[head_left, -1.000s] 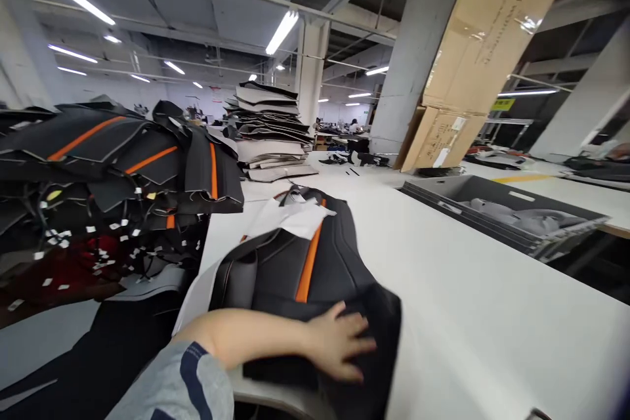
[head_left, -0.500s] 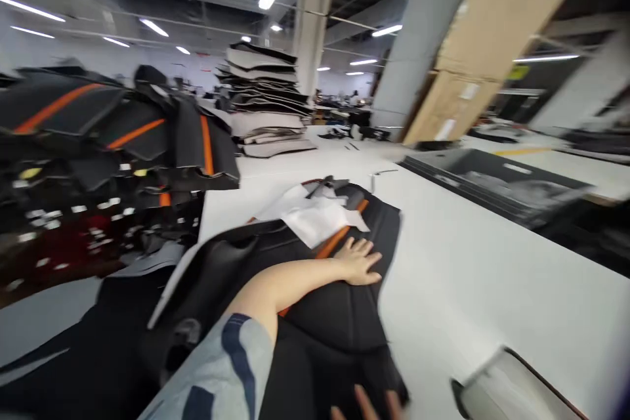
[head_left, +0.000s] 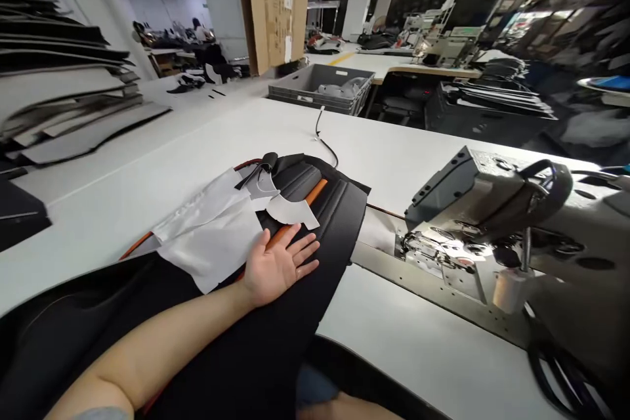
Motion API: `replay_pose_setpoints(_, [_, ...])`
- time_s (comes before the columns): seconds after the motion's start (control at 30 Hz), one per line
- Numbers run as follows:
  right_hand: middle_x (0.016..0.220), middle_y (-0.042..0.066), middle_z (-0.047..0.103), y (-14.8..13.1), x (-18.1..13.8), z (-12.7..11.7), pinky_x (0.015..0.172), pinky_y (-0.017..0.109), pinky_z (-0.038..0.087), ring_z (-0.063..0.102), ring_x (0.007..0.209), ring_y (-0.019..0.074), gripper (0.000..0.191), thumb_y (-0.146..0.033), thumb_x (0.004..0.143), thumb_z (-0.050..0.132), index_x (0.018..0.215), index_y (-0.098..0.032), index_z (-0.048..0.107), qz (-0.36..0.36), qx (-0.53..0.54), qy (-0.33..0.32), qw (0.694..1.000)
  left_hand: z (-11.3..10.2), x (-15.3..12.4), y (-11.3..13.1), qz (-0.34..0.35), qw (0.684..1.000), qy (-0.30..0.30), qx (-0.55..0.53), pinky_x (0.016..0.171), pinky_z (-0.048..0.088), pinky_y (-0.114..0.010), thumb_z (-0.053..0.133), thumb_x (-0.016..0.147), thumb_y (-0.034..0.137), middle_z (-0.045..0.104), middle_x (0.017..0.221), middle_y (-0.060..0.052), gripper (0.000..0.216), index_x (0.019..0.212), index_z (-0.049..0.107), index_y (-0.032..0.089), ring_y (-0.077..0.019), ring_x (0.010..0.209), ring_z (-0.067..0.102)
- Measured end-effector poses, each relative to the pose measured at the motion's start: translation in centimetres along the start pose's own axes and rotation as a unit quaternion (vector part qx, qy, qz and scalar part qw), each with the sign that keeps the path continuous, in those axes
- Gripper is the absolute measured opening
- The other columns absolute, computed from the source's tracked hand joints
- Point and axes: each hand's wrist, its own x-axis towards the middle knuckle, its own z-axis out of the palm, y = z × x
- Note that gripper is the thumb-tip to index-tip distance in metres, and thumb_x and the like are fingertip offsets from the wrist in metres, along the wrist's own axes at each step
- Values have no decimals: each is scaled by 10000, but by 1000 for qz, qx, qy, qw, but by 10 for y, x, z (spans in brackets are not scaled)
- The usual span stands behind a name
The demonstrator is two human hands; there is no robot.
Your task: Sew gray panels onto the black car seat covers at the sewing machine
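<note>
A black sewn cover with padded ribs (head_left: 339,216) and an orange stripe (head_left: 315,193) lies across the white table. My left hand (head_left: 275,269) rests over it, palm up with fingers spread, holding nothing. Beside that hand, a loose white fabric piece (head_left: 211,236) covers part of the black material, and a curved pale scrap (head_left: 293,211) lies just past the fingertips. At the bottom edge, my right hand (head_left: 317,409) is smeared by motion and partly cut off, close to the near part of the black cover. Its fingers cannot be made out.
A sewing machine (head_left: 497,210) stands at the right, its lit needle area next to the cover's edge. Behind are a grey crate (head_left: 319,86), a black cable (head_left: 325,143) and a cardboard box (head_left: 278,20). Stacked panels (head_left: 63,79) rise at the left.
The view has swung right, bringing the sewing machine into sight. My left hand has turned from palm down to palm up. My right hand's spread fingers are replaced by a blurred hand.
</note>
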Motion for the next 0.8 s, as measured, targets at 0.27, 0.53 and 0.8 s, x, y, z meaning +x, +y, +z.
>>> replay_pose_setpoints(0.27, [885, 35, 632, -62, 29, -85, 691, 251, 515, 600, 761, 136, 159, -170, 873, 547, 983, -230, 644, -35, 16, 438, 898, 6, -5, -4, -49, 995, -19, -80, 1079, 248, -558, 307, 854, 699, 316, 1499, -119, 772, 1478, 187, 261, -293, 1408, 214])
replay_pose_setpoints(0.53, [864, 34, 549, -53, 60, -87, 718, 288, 516, 579, 813, 152, 114, -162, 834, 621, 851, -237, 705, -57, -21, 494, 868, 3, -2, -4, -45, 997, -1, -56, 1101, 261, -489, 335, 849, 685, 339, 1487, -108, 766, 1466, 221, 246, -272, 1393, 264])
replay_pose_setpoints(0.8, [745, 6, 596, -44, 45, -77, 575, 237, 470, 561, 669, 120, 94, -134, 847, 615, 836, -214, 664, -53, 106, 580, 806, 6, 0, -11, 19, 982, 124, 144, 793, 486, -330, 622, 806, 443, 645, 996, -58, 331, 1022, 605, 194, -196, 914, 614])
